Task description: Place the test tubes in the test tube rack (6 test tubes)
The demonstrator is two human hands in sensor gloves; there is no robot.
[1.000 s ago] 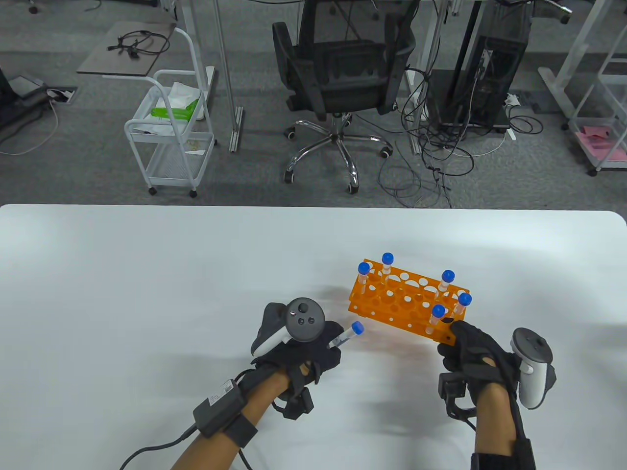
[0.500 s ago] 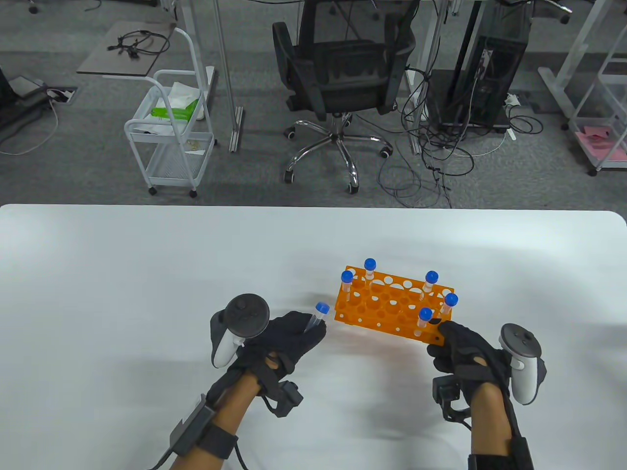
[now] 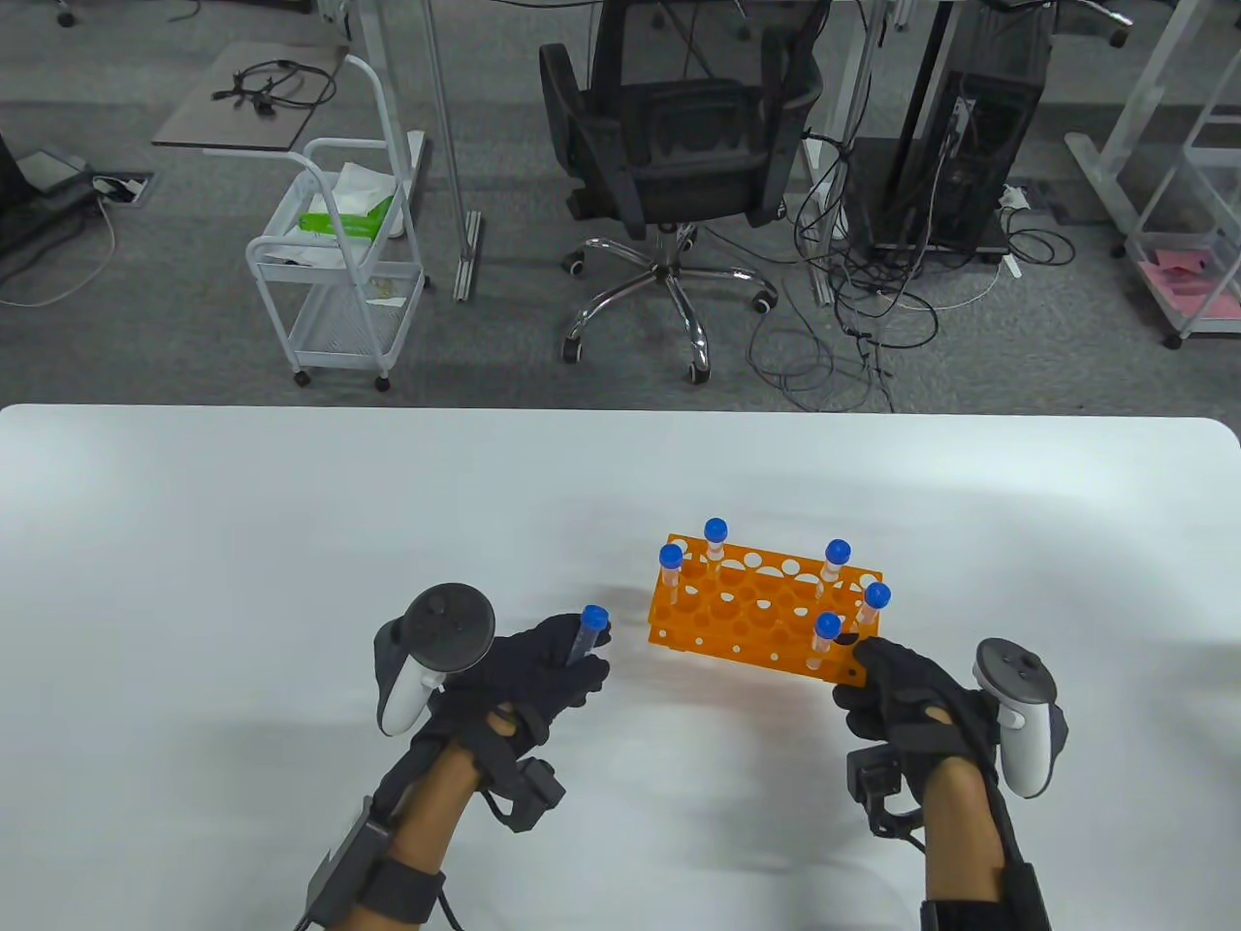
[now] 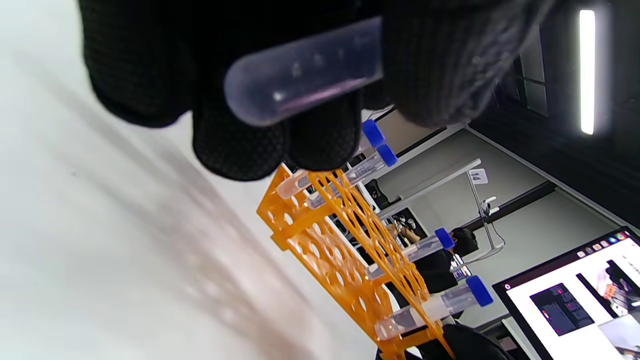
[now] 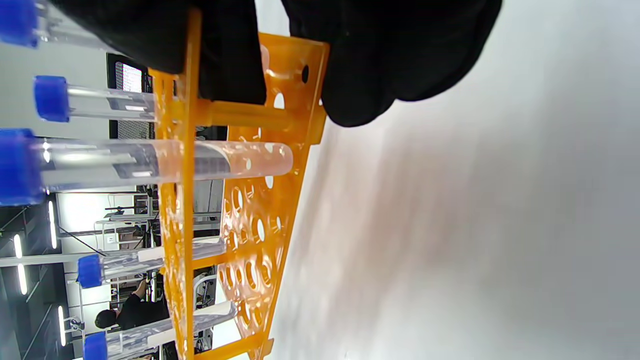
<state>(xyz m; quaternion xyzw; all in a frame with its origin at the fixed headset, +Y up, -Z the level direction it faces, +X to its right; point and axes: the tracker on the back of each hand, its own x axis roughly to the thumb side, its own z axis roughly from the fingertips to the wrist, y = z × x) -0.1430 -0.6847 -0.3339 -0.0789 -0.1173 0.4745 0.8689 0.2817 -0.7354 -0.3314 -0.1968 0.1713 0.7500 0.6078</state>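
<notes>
An orange test tube rack [image 3: 751, 613] stands on the white table [image 3: 291, 543] with several blue-capped tubes upright in it. My right hand [image 3: 897, 684] grips the rack's near right corner; the right wrist view shows the fingers [image 5: 220, 50] around the rack's end plate [image 5: 280, 100]. My left hand [image 3: 543, 669] holds one blue-capped test tube [image 3: 585, 632] upright, just left of the rack. In the left wrist view the tube's rounded bottom [image 4: 295, 75] sticks out between the gloved fingers, with the rack [image 4: 340, 250] beyond.
The rack sits right of the table's middle. Beyond the table's far edge are an office chair [image 3: 669, 145], a white trolley [image 3: 339, 262] and floor cables [image 3: 853, 320].
My right hand has slid the rack to the left and slightly nearer. My left hand has moved left with the tube and turned it from slanted to nearly upright.
</notes>
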